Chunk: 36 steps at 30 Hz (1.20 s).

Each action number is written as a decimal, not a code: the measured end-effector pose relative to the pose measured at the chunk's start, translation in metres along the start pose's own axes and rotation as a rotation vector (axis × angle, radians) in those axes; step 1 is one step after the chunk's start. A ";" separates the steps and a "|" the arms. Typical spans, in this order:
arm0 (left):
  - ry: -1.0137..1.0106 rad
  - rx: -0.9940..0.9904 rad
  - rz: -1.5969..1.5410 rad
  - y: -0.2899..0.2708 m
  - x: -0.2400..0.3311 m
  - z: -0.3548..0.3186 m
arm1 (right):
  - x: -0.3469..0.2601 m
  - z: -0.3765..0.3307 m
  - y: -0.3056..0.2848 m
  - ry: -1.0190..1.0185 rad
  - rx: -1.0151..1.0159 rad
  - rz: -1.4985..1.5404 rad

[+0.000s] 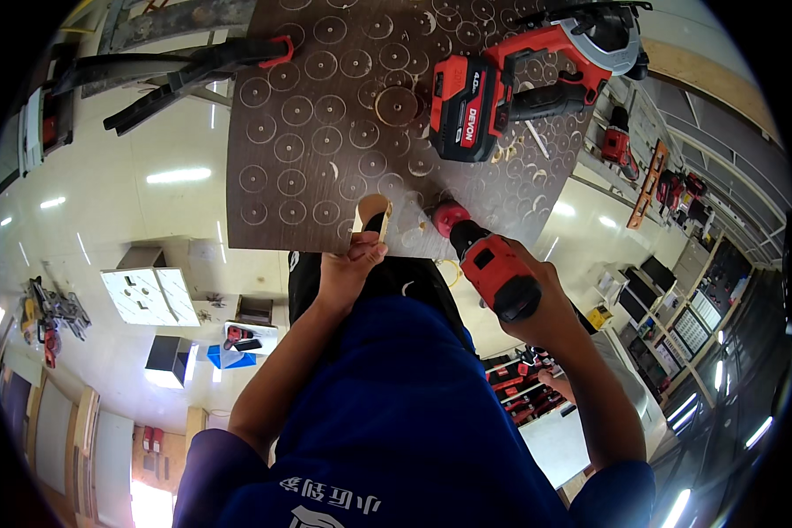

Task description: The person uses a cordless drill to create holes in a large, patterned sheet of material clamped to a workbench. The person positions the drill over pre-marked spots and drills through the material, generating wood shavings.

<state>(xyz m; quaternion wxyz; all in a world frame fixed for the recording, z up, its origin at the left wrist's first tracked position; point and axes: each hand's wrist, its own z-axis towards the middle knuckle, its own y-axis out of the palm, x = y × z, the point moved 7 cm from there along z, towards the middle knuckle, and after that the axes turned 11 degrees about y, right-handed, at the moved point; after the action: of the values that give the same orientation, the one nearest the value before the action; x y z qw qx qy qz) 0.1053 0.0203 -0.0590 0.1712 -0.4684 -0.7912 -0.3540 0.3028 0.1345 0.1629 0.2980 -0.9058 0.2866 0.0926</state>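
Note:
A dark brown board [312, 189], covered in rings with small centre holes, spans the upper middle. At its near edge is a rounded cut-out [374, 211] with pale wood walls and black showing through. My left hand [354, 267] is closed at that edge, beside the cut-out, its fingertips partly hidden. My right hand [541, 304] grips a red and black cordless drill [502, 277]. A red hole saw [450, 216] on the drill meets the board right of the cut-out; its contact with the surface is hard to make out.
A red circular saw [550, 66] with a large battery [464, 110] rests on the board's far right, near a thin white stick [538, 141]. A black, red-tipped tool [194, 70] reaches the left edge. Another drill [619, 145] and an orange level [649, 185] lie beyond the right side.

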 end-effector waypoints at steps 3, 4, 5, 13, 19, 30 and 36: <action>-0.020 0.006 0.006 0.001 0.002 -0.001 | 0.003 0.002 0.002 -0.019 -0.001 0.011; -0.021 0.008 0.006 0.000 0.002 -0.002 | 0.003 0.002 0.003 -0.030 0.001 0.013; -0.021 0.008 0.005 0.000 0.001 -0.001 | 0.006 0.002 0.004 -0.017 -0.005 0.027; 0.003 0.011 -0.022 0.002 0.003 -0.001 | 0.012 0.002 0.006 -0.019 0.012 0.000; -0.010 0.008 -0.006 0.000 0.000 0.000 | 0.012 0.002 0.007 -0.057 0.004 -0.030; -0.019 0.015 0.004 0.001 0.002 -0.001 | 0.015 0.002 0.008 0.011 -0.004 0.027; 0.030 0.000 0.023 0.001 0.002 0.000 | 0.016 0.002 0.008 0.066 -0.045 0.043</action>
<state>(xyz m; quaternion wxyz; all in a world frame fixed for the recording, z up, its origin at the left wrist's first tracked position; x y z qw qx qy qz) 0.1056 0.0221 -0.0573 0.1871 -0.4721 -0.7832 -0.3587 0.3117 0.1231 0.1523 0.2657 -0.9085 0.3134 0.0758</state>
